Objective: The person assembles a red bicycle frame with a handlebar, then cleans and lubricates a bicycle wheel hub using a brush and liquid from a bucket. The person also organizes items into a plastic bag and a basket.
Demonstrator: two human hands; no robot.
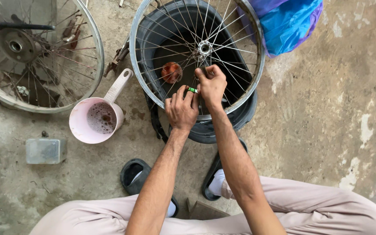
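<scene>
We steady a spoked wheel (pixel 196 56) lying flat on a black tub (pixel 223 126); left hand (pixel 181 109) and right hand (pixel 212 85) fingers pinch a small green tool (pixel 192 90) together.

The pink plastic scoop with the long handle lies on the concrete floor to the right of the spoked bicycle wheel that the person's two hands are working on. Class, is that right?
Not quite. The head view shows the pink plastic scoop on the concrete floor to the left of the spoked bicycle wheel, not the right. The left hand and right hand are indeed at that wheel.
</scene>
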